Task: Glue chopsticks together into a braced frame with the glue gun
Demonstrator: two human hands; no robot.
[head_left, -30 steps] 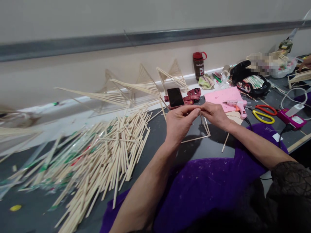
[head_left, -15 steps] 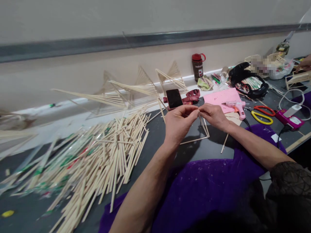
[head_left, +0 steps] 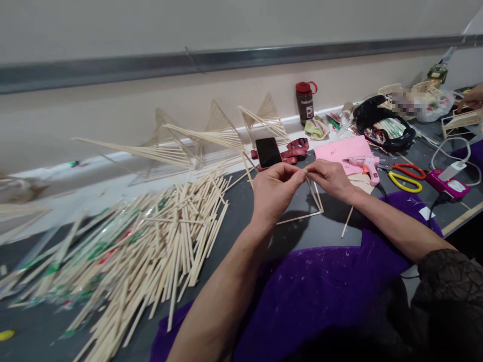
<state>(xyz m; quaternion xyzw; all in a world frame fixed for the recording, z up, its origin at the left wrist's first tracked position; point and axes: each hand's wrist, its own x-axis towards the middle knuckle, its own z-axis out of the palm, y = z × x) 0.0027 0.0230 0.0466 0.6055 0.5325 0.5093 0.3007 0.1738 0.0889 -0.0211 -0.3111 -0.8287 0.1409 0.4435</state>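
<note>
Two hands pinch the top corner of a stick frame (head_left: 302, 216) on the tabletop (head_left: 241, 221), right of the stick pile (head_left: 162, 236), left hand (head_left: 277, 191) and right hand (head_left: 330, 178) fingers clamped on its joint. Likely light, brittle; best gripped near corners.

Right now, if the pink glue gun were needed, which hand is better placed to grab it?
Probably the right hand: the glue gun lies just beyond it on the right, while the left hand would have to cross over. Both hands pinch the top of the stick frame.
</note>
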